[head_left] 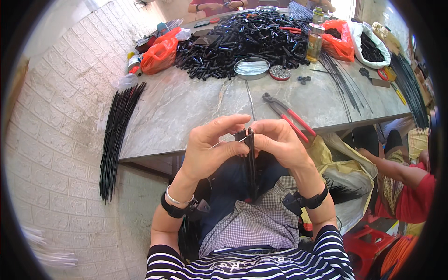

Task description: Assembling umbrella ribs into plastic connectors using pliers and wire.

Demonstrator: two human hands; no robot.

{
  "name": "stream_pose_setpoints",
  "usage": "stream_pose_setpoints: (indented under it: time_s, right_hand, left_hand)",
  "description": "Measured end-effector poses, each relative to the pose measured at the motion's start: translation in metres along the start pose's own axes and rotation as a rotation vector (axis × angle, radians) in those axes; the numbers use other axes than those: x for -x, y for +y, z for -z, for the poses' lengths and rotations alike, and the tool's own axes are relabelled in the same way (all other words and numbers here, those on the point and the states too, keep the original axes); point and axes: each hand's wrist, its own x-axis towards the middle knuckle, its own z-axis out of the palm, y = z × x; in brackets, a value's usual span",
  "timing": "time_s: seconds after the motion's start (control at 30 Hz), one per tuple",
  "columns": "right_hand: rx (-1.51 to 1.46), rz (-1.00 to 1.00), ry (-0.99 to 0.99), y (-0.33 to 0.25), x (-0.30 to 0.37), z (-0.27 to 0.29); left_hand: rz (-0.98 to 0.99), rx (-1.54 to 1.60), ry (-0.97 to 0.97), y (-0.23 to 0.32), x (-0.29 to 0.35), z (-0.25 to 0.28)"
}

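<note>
Both hands are working close together over the lap, just in front of the near edge of the marble surface point(186, 107). Left hand point(210, 149) is curling round a bundle of thin black rods point(251, 163), thumb and forefinger clamped on a small black tube piece point(241, 136) at the bundle's top end. Right hand point(282, 142) is pinching the same top end from the other side, grip closed on the rods. Bundle is standing near upright, its lower end running down between the knees.

On the surface beyond the hands: red-handled pliers point(289, 116) lying just past the right hand; a large heap of black tubes point(242, 39) further back; a round metal tin point(252, 68) beside it; orange plastic bag point(161, 53) at left. Long black rods point(116, 135) are leaning off the surface's left edge. Another person's arm point(396, 170) is showing at right.
</note>
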Motion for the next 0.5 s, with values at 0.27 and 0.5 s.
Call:
stream_pose_setpoints:
  time_s: [0.27,0.5]
  right_hand:
    - [0.059,0.091,0.116,0.006,0.007,-0.008]
    - [-0.061,0.044,0.178,-0.008,0.021,-0.010]
  left_hand:
    - [0.057,0.107,-0.035,0.001,-0.003,0.001]
    - [0.098,0.082,0.073,0.006,0.001,-0.010]
